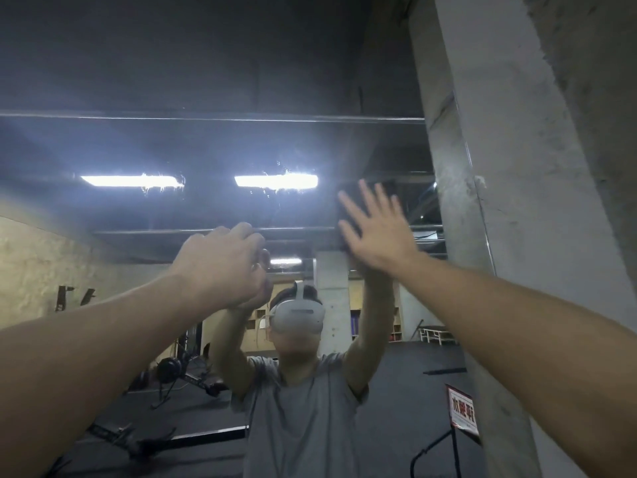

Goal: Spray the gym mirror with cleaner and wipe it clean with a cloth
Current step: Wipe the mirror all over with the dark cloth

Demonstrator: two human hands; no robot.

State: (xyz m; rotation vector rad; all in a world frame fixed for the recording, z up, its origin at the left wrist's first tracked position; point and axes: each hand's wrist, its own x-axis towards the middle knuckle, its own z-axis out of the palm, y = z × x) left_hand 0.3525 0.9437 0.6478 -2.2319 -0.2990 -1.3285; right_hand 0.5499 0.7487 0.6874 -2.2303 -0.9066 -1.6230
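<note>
The right hand (375,229) is spread flat, pressing a dark cloth (348,205) against the mirror (206,150) near its right edge. Streaked, unwiped glass lies leftward, nearer the curled left hand (220,267); what it holds cannot be told.

— What is the person wearing?

— A plain grey short-sleeved T-shirt (303,408), seen in the mirror reflection. The sleeves end above the elbows, so both forearms are bare, with no watch or band showing on either wrist.

— Anything on the head?

— A white headset (298,317) with a smooth rounded front covering the eyes, and a white strap (300,290) running up over the top of dark hair.

— Gloves?

— None. The left hand (220,267) and the right hand (375,229) are both bare; whether any ring is worn is too blurred to tell.
</note>
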